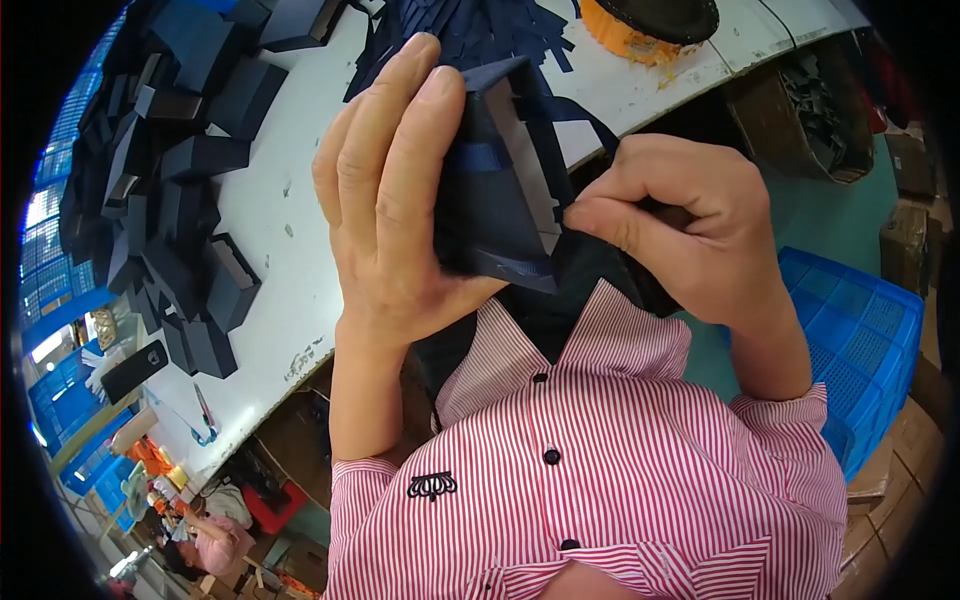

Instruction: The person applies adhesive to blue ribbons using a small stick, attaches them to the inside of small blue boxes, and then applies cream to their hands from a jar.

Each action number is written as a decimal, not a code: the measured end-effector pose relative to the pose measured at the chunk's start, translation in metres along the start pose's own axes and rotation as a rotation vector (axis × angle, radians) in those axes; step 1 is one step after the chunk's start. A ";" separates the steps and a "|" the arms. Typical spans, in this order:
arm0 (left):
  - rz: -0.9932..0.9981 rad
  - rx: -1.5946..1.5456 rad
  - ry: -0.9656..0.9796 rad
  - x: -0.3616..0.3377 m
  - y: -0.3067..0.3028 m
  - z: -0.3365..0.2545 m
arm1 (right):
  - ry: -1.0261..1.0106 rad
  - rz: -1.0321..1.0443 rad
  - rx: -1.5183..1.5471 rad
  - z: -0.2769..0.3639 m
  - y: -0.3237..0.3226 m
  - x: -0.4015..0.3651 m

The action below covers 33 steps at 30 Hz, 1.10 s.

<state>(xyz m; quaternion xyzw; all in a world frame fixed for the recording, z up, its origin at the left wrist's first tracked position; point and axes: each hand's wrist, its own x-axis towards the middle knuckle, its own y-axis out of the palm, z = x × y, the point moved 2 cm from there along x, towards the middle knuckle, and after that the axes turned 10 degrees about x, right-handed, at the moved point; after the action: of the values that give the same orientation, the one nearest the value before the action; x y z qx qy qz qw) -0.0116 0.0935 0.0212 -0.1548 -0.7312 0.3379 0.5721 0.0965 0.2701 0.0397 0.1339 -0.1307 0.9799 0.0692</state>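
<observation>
My left hand point(385, 210) is wrapped round a small dark navy box point(490, 190), its fingers along the near side and its thumb under the lower edge. The box is tilted, and its pale inner side faces right. A dark blue ribbon band point(478, 157) crosses its side. From the upper end of the box a dark ribbon point(575, 112) loops over towards my right hand point(670, 210). That hand is closed, thumb and forefinger pinched at the box's right edge on the ribbon; its fingertips partly hide the ribbon's end.
Many dark boxes point(205, 160) are heaped at the table's left. Loose dark ribbons point(470, 35) lie at the top, beside an orange tub point(625, 40) with a black top. Scissors point(205, 415) and a phone point(135, 372) lie lower left. A blue crate point(860, 340) stands right.
</observation>
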 end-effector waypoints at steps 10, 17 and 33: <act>0.044 0.049 0.086 -0.002 0.000 0.000 | 0.172 -0.007 -0.045 -0.006 0.005 0.003; 0.156 -0.003 -0.065 -0.018 0.011 -0.003 | 0.310 0.014 -0.011 -0.033 0.019 0.001; 0.155 -0.136 -0.270 -0.031 -0.009 -0.003 | 0.120 0.050 -0.104 -0.018 0.036 0.000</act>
<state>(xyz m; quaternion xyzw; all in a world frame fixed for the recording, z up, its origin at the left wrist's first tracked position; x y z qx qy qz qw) 0.0016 0.0692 0.0051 -0.2023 -0.8083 0.3487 0.4291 0.0863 0.2409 0.0142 0.0681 -0.1804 0.9794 0.0594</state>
